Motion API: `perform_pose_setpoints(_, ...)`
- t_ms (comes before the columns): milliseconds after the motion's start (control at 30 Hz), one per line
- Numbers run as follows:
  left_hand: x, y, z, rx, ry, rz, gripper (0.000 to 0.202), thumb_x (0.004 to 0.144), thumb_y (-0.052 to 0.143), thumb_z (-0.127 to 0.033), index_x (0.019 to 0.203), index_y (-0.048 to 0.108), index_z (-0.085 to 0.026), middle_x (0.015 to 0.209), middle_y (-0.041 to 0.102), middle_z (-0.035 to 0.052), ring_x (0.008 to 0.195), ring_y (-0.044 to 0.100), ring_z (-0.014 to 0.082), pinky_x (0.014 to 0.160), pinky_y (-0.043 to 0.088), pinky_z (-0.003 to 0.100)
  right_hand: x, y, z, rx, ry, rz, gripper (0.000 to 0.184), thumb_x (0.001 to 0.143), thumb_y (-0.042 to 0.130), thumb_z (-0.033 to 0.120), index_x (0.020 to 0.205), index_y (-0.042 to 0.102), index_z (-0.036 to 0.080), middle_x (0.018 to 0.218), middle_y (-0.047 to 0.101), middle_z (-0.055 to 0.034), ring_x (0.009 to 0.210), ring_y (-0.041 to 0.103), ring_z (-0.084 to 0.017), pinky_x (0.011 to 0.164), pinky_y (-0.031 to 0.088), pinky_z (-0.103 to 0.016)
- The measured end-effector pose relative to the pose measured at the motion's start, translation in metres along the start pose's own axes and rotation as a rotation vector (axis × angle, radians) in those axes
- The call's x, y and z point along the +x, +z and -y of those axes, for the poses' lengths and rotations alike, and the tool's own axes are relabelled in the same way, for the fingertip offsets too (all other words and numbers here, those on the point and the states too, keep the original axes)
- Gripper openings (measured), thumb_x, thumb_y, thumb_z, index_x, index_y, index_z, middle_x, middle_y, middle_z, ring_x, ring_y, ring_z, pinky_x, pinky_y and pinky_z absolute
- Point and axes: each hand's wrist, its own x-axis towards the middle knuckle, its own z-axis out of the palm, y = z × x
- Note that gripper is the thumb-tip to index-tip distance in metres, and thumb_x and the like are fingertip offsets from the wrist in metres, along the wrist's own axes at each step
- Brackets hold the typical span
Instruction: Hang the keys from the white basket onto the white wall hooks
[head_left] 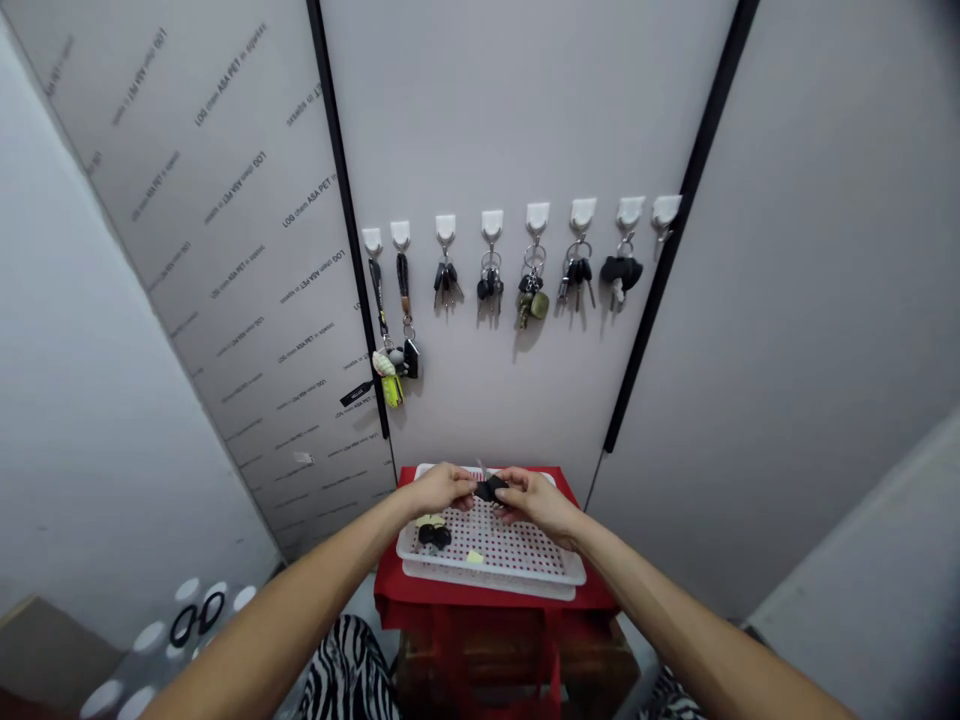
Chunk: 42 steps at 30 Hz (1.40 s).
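Over a white perforated plastic basket [525,540], my left hand [444,488] and my right hand [534,498] come close together. Between them is a black-headed key [492,488], its thin blade pointing up and away. The fingers of both hands pinch it from either side. Inside the basket, below my left hand, lies another bunch of black-headed keys [435,536] beside a pale yellow paper piece [430,520]. A second small yellow paper [475,557] rests near the basket's front edge.
Several white hooks [538,215] line the wall panel, most bearing key bunches [577,275]. Two strapped key sets [394,370] hang at the left. The basket sits on a red cloth bag [394,590] over a brown wooden support [420,665]. Black-handled scissors [197,617] lie over white-capped bottles at lower left.
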Motion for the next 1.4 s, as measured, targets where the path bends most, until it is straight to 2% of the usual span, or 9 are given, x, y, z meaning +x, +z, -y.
perform_pose_setpoints(133, -0.004, 0.000, -0.016, -0.181, -0.001, -0.081, 0.017, 0.061, 0.043, -0.027, 0.057, 0.044, -0.011, 0.045, 0.044, -0.0046, 0.040, 0.038, 0.0035, 0.046, 0.029, 0.017, -0.010, -0.006, 0.010, 0.193, -0.081, 0.031, 0.016, 0.054, 0.052, 0.015, 0.069, 0.049, 0.015, 0.067, 0.052, 0.0014, 0.061, 0.051, -0.008, 0.058, 0.040, -0.022)
perform_pose_setpoints(267, -0.009, 0.000, -0.036, -0.270, 0.091, -0.173, 0.020, 0.058, 0.047, -0.030, 0.058, 0.046, -0.010, 0.042, 0.043, -0.0056, 0.039, 0.035, 0.0028, 0.045, 0.028, 0.017, -0.017, -0.005, 0.022, 0.275, -0.120, 0.014, 0.012, 0.058, 0.049, 0.023, 0.063, 0.049, 0.012, 0.067, 0.054, -0.0016, 0.060, 0.051, -0.009, 0.057, 0.040, -0.024)
perform_pose_setpoints(400, -0.013, 0.002, -0.062, -0.323, 0.139, -0.196, 0.018, 0.058, 0.047, -0.028, 0.060, 0.047, -0.010, 0.043, 0.045, -0.0050, 0.039, 0.037, 0.0034, 0.047, 0.029, 0.018, -0.021, 0.001, 0.041, 0.128, -0.214, -0.160, 0.020, 0.054, 0.056, 0.026, 0.068, 0.046, 0.015, 0.058, 0.052, 0.0019, 0.051, 0.048, -0.007, 0.047, 0.035, -0.020)
perform_pose_setpoints(533, -0.013, 0.008, -0.092, -0.342, 0.208, -0.164, 0.017, 0.060, 0.044, -0.026, 0.061, 0.048, -0.009, 0.051, 0.051, -0.0012, 0.044, 0.043, 0.0048, 0.048, 0.029, 0.019, -0.031, -0.002, 0.065, -0.008, -0.351, -0.180, 0.029, 0.056, 0.055, 0.026, 0.082, 0.049, 0.015, 0.062, 0.052, 0.0011, 0.053, 0.045, -0.006, 0.048, 0.033, -0.019)
perform_pose_setpoints(800, 0.001, 0.025, -0.159, -0.434, 0.351, -0.109, 0.016, 0.060, 0.047, -0.022, 0.068, 0.049, -0.009, 0.058, 0.053, 0.0011, 0.048, 0.045, 0.0042, 0.051, 0.030, 0.018, -0.063, -0.050, 0.120, -0.161, -0.458, -0.362, 0.017, 0.058, 0.052, 0.031, 0.061, 0.051, 0.014, 0.060, 0.052, -0.0001, 0.056, 0.045, -0.008, 0.053, 0.033, -0.022)
perform_pose_setpoints(967, 0.012, 0.034, -0.190, -0.466, 0.396, -0.055, 0.017, 0.061, 0.048, -0.022, 0.071, 0.048, -0.009, 0.059, 0.054, 0.0021, 0.052, 0.048, 0.0055, 0.054, 0.032, 0.019, -0.074, -0.071, 0.139, -0.047, -0.455, -0.309, 0.030, 0.063, 0.047, 0.035, 0.087, 0.048, 0.018, 0.079, 0.055, -0.0026, 0.073, 0.047, -0.011, 0.062, 0.033, -0.023)
perform_pose_setpoints(1167, 0.026, 0.037, -0.197, -0.422, 0.405, -0.052, 0.015, 0.061, 0.048, -0.021, 0.071, 0.049, -0.009, 0.057, 0.053, 0.0016, 0.050, 0.047, 0.0051, 0.053, 0.032, 0.018, -0.071, -0.082, 0.142, 0.039, -0.423, -0.229, 0.018, 0.060, 0.053, 0.031, 0.061, 0.050, 0.013, 0.054, 0.048, 0.0025, 0.048, 0.040, -0.005, 0.049, 0.030, -0.019)
perform_pose_setpoints(1300, 0.037, 0.037, -0.202, -0.394, 0.480, -0.061, 0.016, 0.061, 0.048, -0.021, 0.072, 0.050, -0.010, 0.061, 0.053, 0.0019, 0.053, 0.047, 0.0060, 0.055, 0.034, 0.019, -0.068, -0.090, 0.152, 0.121, -0.421, -0.171, 0.019, 0.061, 0.052, 0.029, 0.073, 0.051, 0.014, 0.064, 0.050, 0.0007, 0.054, 0.043, -0.005, 0.051, 0.031, -0.019)
perform_pose_setpoints(1400, 0.041, 0.038, -0.210, -0.301, 0.567, -0.072, 0.015, 0.062, 0.047, -0.020, 0.071, 0.052, -0.010, 0.057, 0.051, 0.0005, 0.053, 0.045, 0.0066, 0.056, 0.034, 0.020, -0.065, -0.091, 0.158, 0.120, -0.432, -0.093, 0.015, 0.061, 0.052, 0.026, 0.067, 0.050, 0.012, 0.057, 0.046, 0.0021, 0.049, 0.040, -0.004, 0.048, 0.029, -0.018)
